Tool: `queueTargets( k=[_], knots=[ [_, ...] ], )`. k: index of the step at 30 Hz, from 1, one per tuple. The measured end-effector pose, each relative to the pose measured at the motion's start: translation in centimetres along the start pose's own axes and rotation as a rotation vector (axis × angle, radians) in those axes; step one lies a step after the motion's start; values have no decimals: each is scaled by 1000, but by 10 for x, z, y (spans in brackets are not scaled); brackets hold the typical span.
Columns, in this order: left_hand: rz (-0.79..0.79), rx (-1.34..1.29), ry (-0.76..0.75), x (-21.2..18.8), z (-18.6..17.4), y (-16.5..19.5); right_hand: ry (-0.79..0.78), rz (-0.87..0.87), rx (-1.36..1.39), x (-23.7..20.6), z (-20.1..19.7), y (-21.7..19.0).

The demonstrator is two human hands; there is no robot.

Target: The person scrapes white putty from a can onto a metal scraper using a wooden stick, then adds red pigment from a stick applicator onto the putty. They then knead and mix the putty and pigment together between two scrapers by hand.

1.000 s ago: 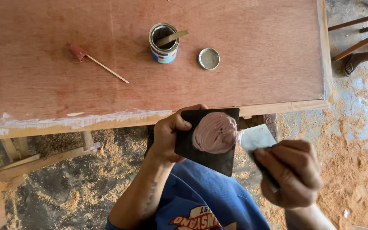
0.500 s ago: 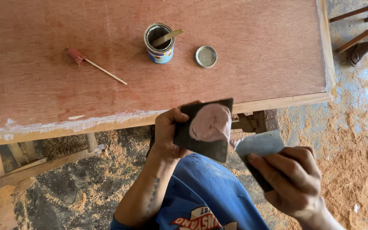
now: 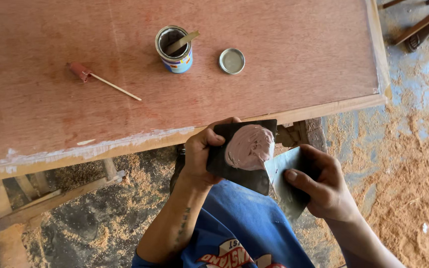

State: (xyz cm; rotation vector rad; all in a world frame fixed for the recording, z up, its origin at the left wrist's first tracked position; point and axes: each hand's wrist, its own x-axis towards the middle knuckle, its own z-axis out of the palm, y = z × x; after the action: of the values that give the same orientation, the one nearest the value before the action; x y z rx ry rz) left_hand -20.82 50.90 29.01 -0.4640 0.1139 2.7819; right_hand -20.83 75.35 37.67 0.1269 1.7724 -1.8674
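Head view, looking straight down past a blue shirt [image 3: 234,223] onto a long reddish plywood desk [image 3: 274,94] with a pale smear of filler along its near edge. Left hand [image 3: 199,156] holds a dark square board [image 3: 224,159] below the desk edge, thumb hooked over the top corner, fingers curled underneath out of sight; tilted slightly up so it serves as a palette. On it sits a mound of pinkish putty [image 3: 249,146], heaped toward the upper right. Right hand [image 3: 323,186] grips a flat grey scraper blade [image 3: 284,173], thumb pressed on its upper face and the other fingers wrapped behind, pinching it firmly; the blade's near edge touches the board just beside the putty, angled as if to load or wipe. Both tools kept close to the body, clear of the desk. On the desk, well apart from the hands: a small open tin [image 3: 174,49] with a flat stick [image 3: 183,41] leaning inside, its round lid [image 3: 231,61] lying just to the right, and farther left a thin stick with a red-coated tip [image 3: 100,80] lying flat. Sawdust [image 3: 413,164] covers the floor on the right; rough timber offcuts [image 3: 50,198] under the desk at left.
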Motion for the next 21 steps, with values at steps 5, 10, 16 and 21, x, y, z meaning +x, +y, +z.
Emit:
queueTargets(
  k=[5, 10, 16, 21],
  knots=[
    [48, -13, 36, 3, -1, 11, 76, -48, -104, -5, -9, 0],
    [172, 93, -47, 2, -3, 16, 203, -306, 105, 7, -3, 0],
    [251, 392, -36, 14, -6, -5, 214, -333, 286, 8, 4, -8],
    [254, 476, 24, 17, -6, -9, 225, -231, 226, -2, 16, -12]
  ],
)
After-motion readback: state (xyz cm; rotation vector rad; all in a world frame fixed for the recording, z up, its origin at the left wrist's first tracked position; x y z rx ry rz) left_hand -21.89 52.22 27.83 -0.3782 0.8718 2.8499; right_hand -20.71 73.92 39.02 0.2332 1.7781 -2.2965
